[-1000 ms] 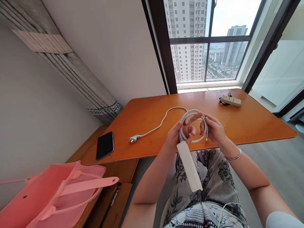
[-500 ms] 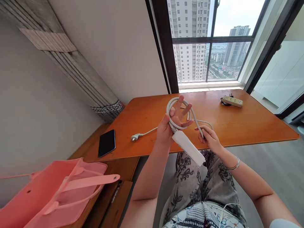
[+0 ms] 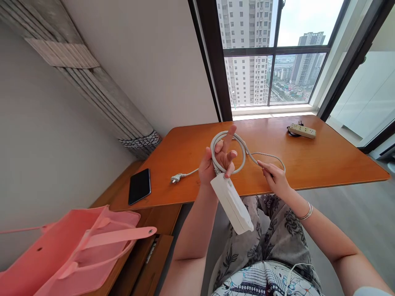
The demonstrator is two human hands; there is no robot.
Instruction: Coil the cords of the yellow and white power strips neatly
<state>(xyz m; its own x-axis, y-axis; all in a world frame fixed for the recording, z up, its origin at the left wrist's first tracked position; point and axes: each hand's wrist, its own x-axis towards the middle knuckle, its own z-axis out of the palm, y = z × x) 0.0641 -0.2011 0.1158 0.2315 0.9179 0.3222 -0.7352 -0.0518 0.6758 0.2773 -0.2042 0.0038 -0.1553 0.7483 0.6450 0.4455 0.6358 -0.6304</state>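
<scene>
A white power strip (image 3: pixel 233 204) hangs tilted below my left hand, its long end toward my lap. My left hand (image 3: pixel 216 162) holds the grey-white cord (image 3: pixel 245 158) where it leaves the strip, the thumb pressing on the loops. The index finger points up inside the coil, and the other fingers are bent. My right hand (image 3: pixel 275 177) pinches the same cord to the right of the coil, at the table's front edge. From there the cord bends back across the table. Its plug (image 3: pixel 176 178) lies on the table to the left.
The orange wooden table (image 3: pixel 191 144) reaches to the window (image 3: pixel 271 78). A black phone (image 3: pixel 140 187) lies near its left edge. A beige power strip (image 3: pixel 301 130) with a black cord sits at the back right. A pink bag (image 3: pixel 92 250) stands at lower left.
My left hand has moved slightly left and down, tilting the power strip more steeply, and its fingers have curled in more. My right hand has moved a little right along the cord.
</scene>
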